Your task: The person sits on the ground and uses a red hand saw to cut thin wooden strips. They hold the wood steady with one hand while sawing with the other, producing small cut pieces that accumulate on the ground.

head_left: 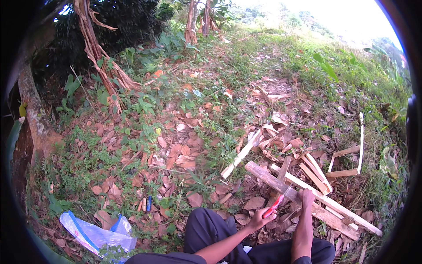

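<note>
My left hand is closed around a red-handled tool. A narrow metal part of the tool reaches up to a long wooden plank, which lies at a slant in front of my legs. My right hand is a fist on the plank, just right of the tool's metal end. Its fingertips are hidden. Beneath and behind the plank run a pale wooden strip and a shorter crossing piece.
Pale sticks lie beyond the plank, with another strip farther left. A wooden frame stands at right. On the left are a plastic bag and a small blue object. Dry leaves and weeds cover the ground; a tree trunk rises far left.
</note>
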A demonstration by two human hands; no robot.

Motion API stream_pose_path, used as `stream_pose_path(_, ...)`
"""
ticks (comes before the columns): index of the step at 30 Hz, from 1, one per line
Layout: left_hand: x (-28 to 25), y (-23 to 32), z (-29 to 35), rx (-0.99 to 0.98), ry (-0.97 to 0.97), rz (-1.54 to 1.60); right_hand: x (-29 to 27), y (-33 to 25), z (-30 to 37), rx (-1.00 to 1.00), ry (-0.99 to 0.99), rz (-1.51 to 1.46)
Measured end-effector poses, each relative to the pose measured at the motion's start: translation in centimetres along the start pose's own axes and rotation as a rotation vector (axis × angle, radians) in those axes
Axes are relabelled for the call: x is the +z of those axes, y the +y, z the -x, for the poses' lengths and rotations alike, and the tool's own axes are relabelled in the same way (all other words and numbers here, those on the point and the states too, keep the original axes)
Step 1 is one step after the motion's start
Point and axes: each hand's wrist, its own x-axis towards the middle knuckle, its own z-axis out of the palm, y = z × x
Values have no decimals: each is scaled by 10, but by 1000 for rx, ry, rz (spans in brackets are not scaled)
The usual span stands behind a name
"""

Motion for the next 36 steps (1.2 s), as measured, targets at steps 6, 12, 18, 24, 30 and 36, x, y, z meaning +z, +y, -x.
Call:
stream_pose_path(6, -5, -12, -11, 71, -9, 13, 5, -15, 17, 27, 32, -33)
stream_pose_path(12, -2, 16, -18, 41, 43, -222, 55, 21, -10, -324, 809, -32)
stream_pose_path(18, -20, 15, 76, -159, 52, 117, 40, 3, -2, -66, 275, -51)
stream_pose_path(24, 8, 21, -8, -122, 13, -57, 36, 16, -6, -72, 136, -122)
stream_pose_path(30, 2, 57, 70, -207, 182, 59, 32, -7, 8, -110, 473, 42)
stream_pose_path(36, -6, 30, 64, -81, 103, -108, 22, -1, 3, -2, 233, -203)
